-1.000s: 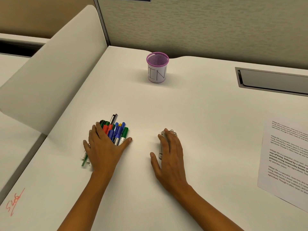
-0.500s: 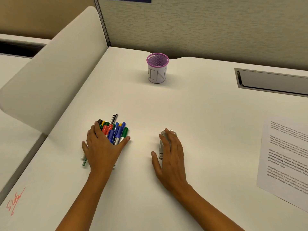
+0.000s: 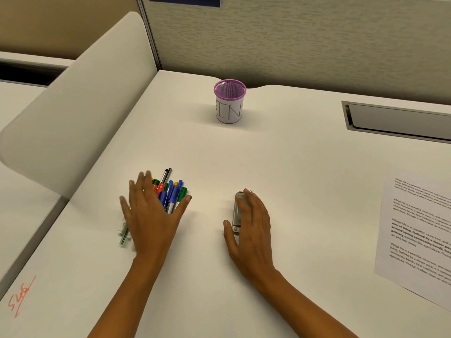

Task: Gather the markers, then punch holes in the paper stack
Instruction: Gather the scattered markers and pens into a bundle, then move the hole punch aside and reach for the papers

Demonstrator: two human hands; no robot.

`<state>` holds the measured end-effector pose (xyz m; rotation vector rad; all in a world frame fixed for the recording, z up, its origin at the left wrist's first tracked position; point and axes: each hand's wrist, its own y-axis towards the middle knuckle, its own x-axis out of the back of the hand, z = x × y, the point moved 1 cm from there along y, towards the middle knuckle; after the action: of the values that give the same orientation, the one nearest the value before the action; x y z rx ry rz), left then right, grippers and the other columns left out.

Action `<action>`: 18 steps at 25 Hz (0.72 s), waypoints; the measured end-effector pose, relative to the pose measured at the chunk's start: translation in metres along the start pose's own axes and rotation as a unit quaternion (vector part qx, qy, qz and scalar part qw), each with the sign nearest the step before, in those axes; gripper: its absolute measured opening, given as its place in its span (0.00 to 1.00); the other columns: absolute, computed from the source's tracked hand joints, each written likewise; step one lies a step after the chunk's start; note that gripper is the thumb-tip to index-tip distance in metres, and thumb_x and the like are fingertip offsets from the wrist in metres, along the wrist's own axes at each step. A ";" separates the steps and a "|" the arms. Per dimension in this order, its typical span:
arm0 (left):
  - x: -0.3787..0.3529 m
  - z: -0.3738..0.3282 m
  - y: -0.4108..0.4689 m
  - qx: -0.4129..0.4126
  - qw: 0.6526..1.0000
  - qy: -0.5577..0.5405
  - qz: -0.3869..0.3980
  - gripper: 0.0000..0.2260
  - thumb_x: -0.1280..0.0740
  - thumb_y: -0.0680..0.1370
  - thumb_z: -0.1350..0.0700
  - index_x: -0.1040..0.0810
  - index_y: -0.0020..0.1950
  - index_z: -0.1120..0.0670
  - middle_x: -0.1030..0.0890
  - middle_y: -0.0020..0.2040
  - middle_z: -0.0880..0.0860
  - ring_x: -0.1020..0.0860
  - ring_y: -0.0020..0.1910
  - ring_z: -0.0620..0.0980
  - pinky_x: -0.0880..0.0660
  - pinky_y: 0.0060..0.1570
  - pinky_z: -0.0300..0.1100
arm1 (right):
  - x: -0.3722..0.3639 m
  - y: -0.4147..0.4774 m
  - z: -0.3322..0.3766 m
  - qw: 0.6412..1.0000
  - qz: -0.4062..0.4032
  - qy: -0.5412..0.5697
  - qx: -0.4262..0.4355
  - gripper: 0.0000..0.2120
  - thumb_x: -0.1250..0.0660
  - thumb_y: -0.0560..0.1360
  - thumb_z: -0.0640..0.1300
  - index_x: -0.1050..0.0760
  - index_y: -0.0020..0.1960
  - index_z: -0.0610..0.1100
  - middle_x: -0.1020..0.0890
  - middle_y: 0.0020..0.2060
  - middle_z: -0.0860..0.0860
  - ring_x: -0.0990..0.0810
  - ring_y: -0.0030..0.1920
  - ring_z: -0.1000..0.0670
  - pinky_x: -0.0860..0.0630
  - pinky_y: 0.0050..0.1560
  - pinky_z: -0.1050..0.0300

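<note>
On a white desk (image 3: 292, 167), the left hand (image 3: 151, 215) spreads straight fingers over the markers (image 3: 170, 193), apparently corralling them, while the right hand (image 3: 252, 225) rests relaxed fingers on the hole punch (image 3: 236, 213).

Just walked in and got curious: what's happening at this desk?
A person has both hands on a white desk. The left hand lies flat over a bunch of coloured markers, and the right hand rests on a small metal hole punch. The printed paper lies untouched off to the right; a purple mesh cup stands farther back.
</note>
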<state>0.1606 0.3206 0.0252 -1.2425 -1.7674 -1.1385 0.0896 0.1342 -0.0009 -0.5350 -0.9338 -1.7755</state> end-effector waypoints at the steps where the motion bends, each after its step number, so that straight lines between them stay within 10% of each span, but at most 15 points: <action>1: 0.002 -0.007 -0.004 -0.047 0.998 -0.021 -0.024 0.39 0.39 0.73 0.34 0.41 0.75 0.57 0.34 0.74 0.57 0.39 0.75 0.57 0.45 0.73 0.56 | 0.001 0.002 -0.001 1.000 -0.001 0.001 -0.006 0.25 0.38 0.75 0.48 0.34 0.70 0.42 0.34 0.72 0.47 0.38 0.73 0.47 0.41 0.73 0.53; 7: -0.015 -0.046 -0.044 -0.182 0.976 -0.091 0.080 0.29 0.45 0.79 0.43 0.43 0.76 0.56 0.40 0.77 0.51 0.46 0.77 0.48 0.51 0.76 0.50 | 0.006 0.018 -0.008 0.999 0.002 -0.037 -0.030 0.24 0.38 0.75 0.51 0.31 0.69 0.44 0.31 0.67 0.47 0.33 0.67 0.49 0.37 0.67 0.57; 18: -0.044 -0.050 -0.064 -0.155 0.976 -0.035 0.148 0.25 0.49 0.82 0.51 0.48 0.78 0.55 0.48 0.78 0.51 0.52 0.77 0.47 0.56 0.76 0.48 | 0.045 0.022 -0.031 0.991 0.096 0.022 0.088 0.22 0.35 0.62 0.35 0.22 0.55 0.42 0.22 0.53 0.49 0.26 0.59 0.51 0.32 0.65 0.52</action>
<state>0.1156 0.2484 -0.0122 -1.6863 -1.4249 -1.2331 0.0943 0.0796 0.0205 -0.4543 -0.9641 -1.5098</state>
